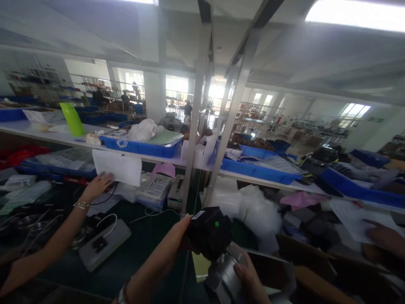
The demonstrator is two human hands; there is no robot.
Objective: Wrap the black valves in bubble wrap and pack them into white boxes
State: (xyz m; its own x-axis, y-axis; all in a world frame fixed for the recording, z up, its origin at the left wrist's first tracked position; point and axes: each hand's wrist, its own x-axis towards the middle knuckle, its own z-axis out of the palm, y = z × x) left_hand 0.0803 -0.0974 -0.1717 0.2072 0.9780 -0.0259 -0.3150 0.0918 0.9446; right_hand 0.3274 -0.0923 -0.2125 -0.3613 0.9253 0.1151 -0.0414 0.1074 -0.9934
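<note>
My left hand [175,242] grips the left side of a black box-shaped unit [210,236] with a white label and a small green dot. Below the black unit is a silver metal cylinder [223,276] joined to it, and my right hand [249,280] is wrapped around that cylinder from the right. I hold the piece low in the middle of the view, above the dark green bench top [142,249]. A watch band shows on my left wrist.
Another person's arm with a bracelet [81,205] reaches from the left to a white sheet [117,166]. A grey flat device [104,242], a keypad tray [155,188], white plastic bags [256,211] and blue trays [142,147] on the shelf surround me. Someone else's hand [384,238] rests at the right.
</note>
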